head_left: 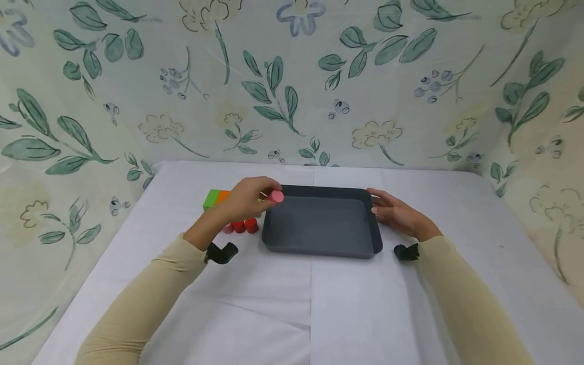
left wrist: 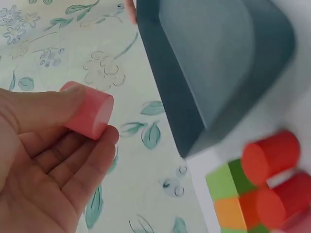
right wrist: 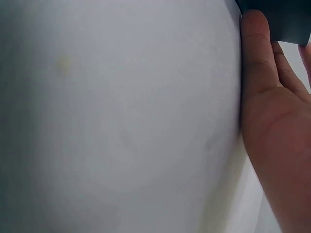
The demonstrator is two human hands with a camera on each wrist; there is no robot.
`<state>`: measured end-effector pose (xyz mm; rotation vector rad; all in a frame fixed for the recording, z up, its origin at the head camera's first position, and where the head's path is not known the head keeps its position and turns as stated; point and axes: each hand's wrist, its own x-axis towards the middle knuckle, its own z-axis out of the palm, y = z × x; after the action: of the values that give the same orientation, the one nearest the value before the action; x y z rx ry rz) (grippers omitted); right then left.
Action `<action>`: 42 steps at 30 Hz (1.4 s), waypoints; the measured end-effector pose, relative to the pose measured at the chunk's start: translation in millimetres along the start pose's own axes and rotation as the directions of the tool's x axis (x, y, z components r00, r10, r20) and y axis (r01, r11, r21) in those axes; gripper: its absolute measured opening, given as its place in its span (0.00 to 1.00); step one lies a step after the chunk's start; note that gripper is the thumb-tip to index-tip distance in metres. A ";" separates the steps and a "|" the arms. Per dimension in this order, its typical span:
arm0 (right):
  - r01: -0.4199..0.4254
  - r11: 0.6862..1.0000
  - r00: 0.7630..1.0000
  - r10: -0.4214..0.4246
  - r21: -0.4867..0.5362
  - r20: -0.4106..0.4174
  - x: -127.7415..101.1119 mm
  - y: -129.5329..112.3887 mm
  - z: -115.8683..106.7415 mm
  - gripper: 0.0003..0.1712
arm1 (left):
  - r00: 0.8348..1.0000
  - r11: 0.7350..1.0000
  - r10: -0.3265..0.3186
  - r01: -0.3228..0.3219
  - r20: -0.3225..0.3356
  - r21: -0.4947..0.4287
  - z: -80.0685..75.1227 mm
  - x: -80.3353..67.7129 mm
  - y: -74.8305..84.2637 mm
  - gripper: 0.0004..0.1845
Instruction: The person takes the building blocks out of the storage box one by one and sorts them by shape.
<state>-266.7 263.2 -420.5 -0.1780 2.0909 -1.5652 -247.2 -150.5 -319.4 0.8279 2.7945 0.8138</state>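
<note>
Pinching pink cylinder (head_left: 276, 196) in left hand (head_left: 246, 200) fingertips, above tray (head_left: 319, 251) left rim; right hand (head_left: 396, 213) flat against tray

The head view looks down and forward from the near side, seeing the whole counter (head_left: 292, 304) from well back. The left wrist view sits close by the left hand (left wrist: 43, 165). The right wrist view sits very close too. All three share the gray tray (head_left: 319, 223).

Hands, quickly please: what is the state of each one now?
Left hand: pinches a pink cylinder above the grey tray.
Right hand: open, fingers straight against the tray's right wall.
</note>
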 end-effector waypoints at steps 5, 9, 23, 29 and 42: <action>-0.009 1.000 1.000 0.009 -0.015 0.008 0.4 2.3 4.3 0.44 | 0.999 0.999 -0.026 0.026 -0.018 -0.041 -14.1 -36.6 -27.8 0.18; 0.001 1.000 1.000 -0.001 -0.011 0.001 -0.6 1.0 5.6 0.43 | 0.994 0.993 -0.108 0.106 -0.034 -0.049 -23.9 -56.4 -49.1 0.20; 0.001 1.000 1.000 -0.001 -0.003 0.005 2.6 -0.4 3.0 0.45 | 0.952 0.966 -0.257 0.252 -0.169 -0.051 -33.3 -96.4 -98.7 0.22; 0.002 1.000 1.000 -0.002 -0.010 0.007 4.2 -2.8 3.1 0.44 | 0.913 0.924 -0.379 0.367 -0.149 -0.103 -32.4 -104.8 -128.0 0.25; -0.033 0.999 0.999 0.033 -0.025 -0.003 0.3 -4.5 0.6 0.45 | 0.882 0.866 -0.470 0.463 0.005 -0.190 -14.2 -100.3 -162.4 0.23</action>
<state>-267.5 261.2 -416.5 -0.1496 2.1061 -1.5218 -242.9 -325.4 -396.9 0.0875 2.7141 0.9803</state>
